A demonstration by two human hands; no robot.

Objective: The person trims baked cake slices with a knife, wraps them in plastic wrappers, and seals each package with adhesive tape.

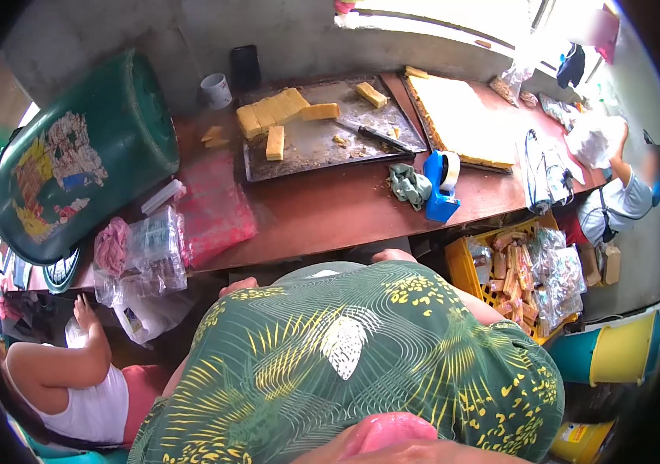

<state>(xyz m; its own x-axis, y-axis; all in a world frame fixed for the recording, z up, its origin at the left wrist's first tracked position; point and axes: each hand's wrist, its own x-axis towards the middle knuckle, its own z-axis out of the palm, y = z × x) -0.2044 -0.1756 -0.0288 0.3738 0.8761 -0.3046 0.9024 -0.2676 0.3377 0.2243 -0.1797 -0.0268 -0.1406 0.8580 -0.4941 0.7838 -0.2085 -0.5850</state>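
Note:
My left hand [239,286] is low at my front, just below the table's edge, half hidden by my green patterned shirt. My right hand [393,255] sits by the table edge, also mostly behind the shirt. Too little of the fingers shows to say whether either hand is closed or holds anything. Beyond them a dark baking tray [322,162] bears a block of yellow cake slices [272,110], several separate pieces and a black-handled knife [376,138]. Right of the tray lies a large uncut cake sheet [461,116]. A blue tape dispenser [443,197] stands beside a crumpled grey-green cloth [409,185].
A big green drum [86,155] lies tilted at left, near a white mug [216,91] and clear plastic bags [152,240]. A yellow crate [465,271] of wrapped pieces stands at right. One person [75,379] sits at left; another [620,197] is at far right.

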